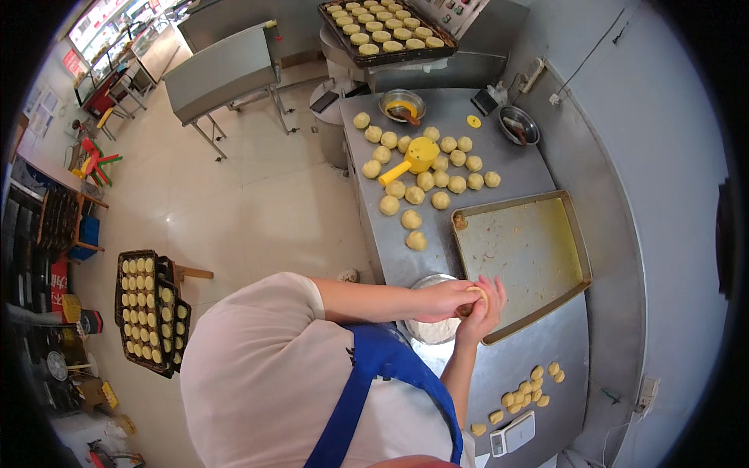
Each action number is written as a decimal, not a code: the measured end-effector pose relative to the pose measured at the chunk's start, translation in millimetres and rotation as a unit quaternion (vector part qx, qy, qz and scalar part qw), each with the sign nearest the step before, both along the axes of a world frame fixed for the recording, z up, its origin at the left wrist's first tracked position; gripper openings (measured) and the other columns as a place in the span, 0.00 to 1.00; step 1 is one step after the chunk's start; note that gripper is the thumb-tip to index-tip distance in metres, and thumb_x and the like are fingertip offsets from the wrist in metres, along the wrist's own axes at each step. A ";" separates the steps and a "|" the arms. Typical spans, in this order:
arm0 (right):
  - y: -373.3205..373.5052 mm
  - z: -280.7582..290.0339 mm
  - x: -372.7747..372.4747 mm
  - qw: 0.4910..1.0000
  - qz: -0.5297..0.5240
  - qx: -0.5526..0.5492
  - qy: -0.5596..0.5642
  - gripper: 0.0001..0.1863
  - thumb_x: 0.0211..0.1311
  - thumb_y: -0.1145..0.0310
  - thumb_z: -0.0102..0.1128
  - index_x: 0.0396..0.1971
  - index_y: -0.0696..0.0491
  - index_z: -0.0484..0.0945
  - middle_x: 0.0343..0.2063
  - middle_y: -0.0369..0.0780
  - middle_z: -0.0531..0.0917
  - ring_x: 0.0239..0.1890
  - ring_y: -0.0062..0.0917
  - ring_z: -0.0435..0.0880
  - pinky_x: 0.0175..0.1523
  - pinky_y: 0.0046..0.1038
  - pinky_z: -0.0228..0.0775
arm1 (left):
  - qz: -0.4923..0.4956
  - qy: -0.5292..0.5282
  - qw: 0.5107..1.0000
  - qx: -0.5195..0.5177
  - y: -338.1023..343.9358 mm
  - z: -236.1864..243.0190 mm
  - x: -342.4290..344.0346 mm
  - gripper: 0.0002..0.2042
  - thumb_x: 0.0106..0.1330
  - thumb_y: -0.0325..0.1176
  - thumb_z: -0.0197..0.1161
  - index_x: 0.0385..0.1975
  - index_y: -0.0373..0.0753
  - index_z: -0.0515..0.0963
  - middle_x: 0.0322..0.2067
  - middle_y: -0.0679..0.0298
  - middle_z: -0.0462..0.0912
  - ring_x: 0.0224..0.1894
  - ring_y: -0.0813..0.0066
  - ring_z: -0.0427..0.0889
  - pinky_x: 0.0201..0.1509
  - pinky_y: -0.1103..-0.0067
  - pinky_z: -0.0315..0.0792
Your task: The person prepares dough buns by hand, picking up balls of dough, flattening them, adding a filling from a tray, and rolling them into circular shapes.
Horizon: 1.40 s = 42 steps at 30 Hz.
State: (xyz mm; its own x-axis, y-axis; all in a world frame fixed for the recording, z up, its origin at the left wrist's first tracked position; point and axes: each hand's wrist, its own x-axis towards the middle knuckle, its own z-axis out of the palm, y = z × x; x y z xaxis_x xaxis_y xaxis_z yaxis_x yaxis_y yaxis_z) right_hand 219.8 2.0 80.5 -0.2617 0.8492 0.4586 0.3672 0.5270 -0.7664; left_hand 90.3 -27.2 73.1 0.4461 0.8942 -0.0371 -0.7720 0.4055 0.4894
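My left hand (441, 301) and my right hand (488, 310) are closed together around a dough ball (475, 292). The dough is pale yellow, and a brown patch like filling shows low between my fingers; the fingers hide most of the ball. Beneath my hands stands a round metal bowl of white flour (434, 332), partly covered by my left wrist. Just right of my hands lies a large shallow baking tray (538, 257), with a small brown lump (460, 222) in its far left corner.
Several round dough balls (411, 219) lie farther up the steel table, around a yellow plastic mould with a handle (421, 154). Small dough pieces (524, 396) sit by a white scale (512, 434) at the near end. Two metal bowls (402, 97) (519, 125) stand at the back.
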 end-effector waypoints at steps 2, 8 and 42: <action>5.1 -10.5 -9.6 0.991 -0.088 -0.005 0.104 0.23 0.65 0.58 0.39 0.39 0.60 0.79 0.47 0.47 0.80 0.61 0.43 0.67 0.65 0.41 0.56 | 0.012 -0.109 0.994 -0.023 9.4 10.5 7.4 0.13 0.75 0.36 0.46 0.54 0.39 0.68 0.50 0.67 0.74 0.54 0.78 0.72 0.58 0.77 0.67; 0.1 0.7 -10.0 0.991 0.002 -0.045 0.124 0.20 0.64 0.64 0.38 0.40 0.61 0.78 0.47 0.48 0.80 0.66 0.42 0.62 0.65 0.42 0.56 | -0.009 0.027 0.999 -0.020 1.4 14.5 -2.0 0.15 0.75 0.36 0.45 0.58 0.42 0.64 0.53 0.67 0.71 0.56 0.77 0.70 0.60 0.74 0.66; -1.1 30.7 -44.4 0.976 -0.027 -0.014 0.215 0.24 0.67 0.62 0.36 0.44 0.62 0.79 0.45 0.48 0.80 0.53 0.42 0.76 0.60 0.40 0.64 | 0.170 0.302 0.924 0.164 -0.8 43.5 -2.1 0.23 0.72 0.31 0.45 0.66 0.40 0.54 0.52 0.61 0.70 0.56 0.74 0.70 0.61 0.76 0.63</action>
State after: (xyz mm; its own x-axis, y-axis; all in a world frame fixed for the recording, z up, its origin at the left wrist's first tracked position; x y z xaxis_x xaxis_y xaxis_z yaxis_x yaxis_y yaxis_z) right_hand 175.4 0.9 111.2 -0.0056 0.8705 0.4921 0.0351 0.4919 -0.8699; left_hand 88.2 -28.0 116.6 0.1240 0.9862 0.1100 -0.3735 -0.0563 0.9259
